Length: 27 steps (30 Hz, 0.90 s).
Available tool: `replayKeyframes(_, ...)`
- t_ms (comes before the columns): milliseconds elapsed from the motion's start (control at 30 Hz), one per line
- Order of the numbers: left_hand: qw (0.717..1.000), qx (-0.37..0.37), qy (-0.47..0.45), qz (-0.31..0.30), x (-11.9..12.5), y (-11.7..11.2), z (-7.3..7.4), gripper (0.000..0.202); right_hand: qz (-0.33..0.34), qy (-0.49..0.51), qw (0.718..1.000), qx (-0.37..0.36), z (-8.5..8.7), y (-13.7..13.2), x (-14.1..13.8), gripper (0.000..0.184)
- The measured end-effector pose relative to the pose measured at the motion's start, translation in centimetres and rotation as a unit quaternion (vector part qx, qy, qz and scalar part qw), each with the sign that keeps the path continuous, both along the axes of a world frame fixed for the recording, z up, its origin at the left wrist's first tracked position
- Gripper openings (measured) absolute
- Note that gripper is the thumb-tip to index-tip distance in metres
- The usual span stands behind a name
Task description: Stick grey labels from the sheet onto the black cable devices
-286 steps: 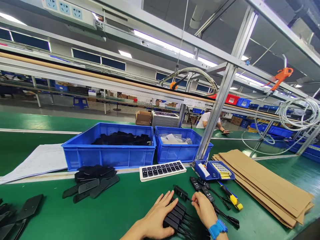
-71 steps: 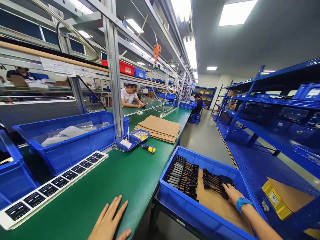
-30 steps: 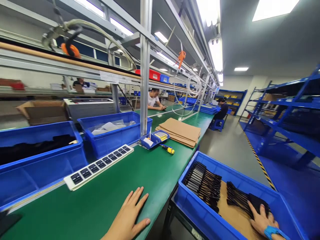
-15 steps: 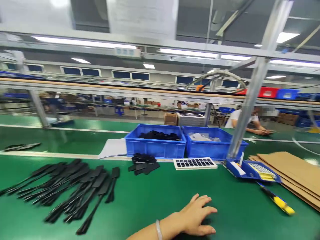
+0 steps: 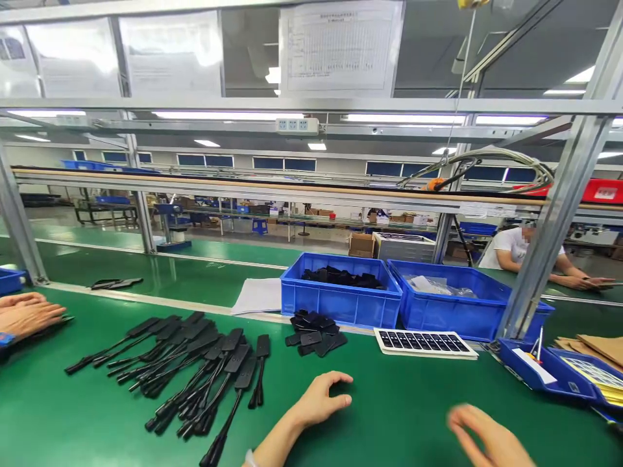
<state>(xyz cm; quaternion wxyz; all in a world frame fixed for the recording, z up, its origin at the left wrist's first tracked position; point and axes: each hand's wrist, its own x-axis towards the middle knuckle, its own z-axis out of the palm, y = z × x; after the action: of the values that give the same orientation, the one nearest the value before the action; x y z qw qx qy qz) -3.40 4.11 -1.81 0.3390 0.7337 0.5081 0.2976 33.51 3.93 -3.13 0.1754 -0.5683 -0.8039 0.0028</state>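
Note:
My left hand (image 5: 324,399) hovers over the green bench top, its thumb and fingers apart and nothing between them. At the lower right my right hand (image 5: 487,438) is blurred at the fingertips, but a gap shows between thumb and fingers and I see nothing held. Left of my left hand lies a heap of black cables with flat rectangular ends (image 5: 195,363). Beyond it is a small pile of flat black pieces (image 5: 316,334). A white sheet of black rectangular labels (image 5: 426,344) lies behind and between my hands.
Two blue bins (image 5: 341,305) (image 5: 452,311) stand at the back, holding black pieces and clear bags. Blue trays (image 5: 549,379) and cardboard (image 5: 598,350) are at right, near a metal post (image 5: 549,227). Another person's hands (image 5: 29,314) rest at far left; a co-worker (image 5: 511,250) sits beyond.
The view has swung left. My right hand has entered at lower right. My left hand's fingers have gone from spread to a looser curve. Another person's hands now show at far left.

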Motion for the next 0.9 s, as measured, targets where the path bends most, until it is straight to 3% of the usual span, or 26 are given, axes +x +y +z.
replayKeyframes(67, 1.000, -0.008, -0.019, 0.011, 0.2, 0.0, -0.2, 0.042, 0.065, -0.042, 0.997, -0.007, 1.3, 3.9, -4.9, 0.038)
replayKeyframes(167, 0.999, -0.017, -0.034, 0.038, 0.6, 0.1, -0.5, 0.040, 0.049, -0.063, 0.997, 0.016, 1.5, 9.6, -10.0, 0.039)
replayKeyframes(233, 0.997, -0.024, -0.042, 0.057, 1.0, 0.2, -0.7, 0.038, 0.031, -0.073, 0.996, 0.033, 0.5, 12.3, -11.1, 0.043)
replayKeyframes(333, 0.995, -0.031, -0.059, 0.077, 1.3, 0.5, -1.0, 0.035, 0.034, -0.086, 0.994, 0.051, -1.2, 14.5, -10.5, 0.040)
replayKeyframes(433, 0.993, -0.040, -0.076, 0.084, 1.5, 0.7, -1.2, 0.033, 0.071, -0.100, 0.990, 0.063, -2.0, 15.5, -9.0, 0.036)
replayKeyframes(600, 0.991, -0.045, -0.101, 0.071, 1.6, 0.6, -0.9, 0.030, 0.118, -0.113, 0.981, 0.105, -1.7, 15.4, -8.0, 0.035)
replayKeyframes(900, 0.991, -0.040, -0.107, 0.064, 1.0, 1.0, -0.8, 0.026, 0.125, -0.089, 0.969, 0.194, -2.0, 15.2, -8.1, 0.030)
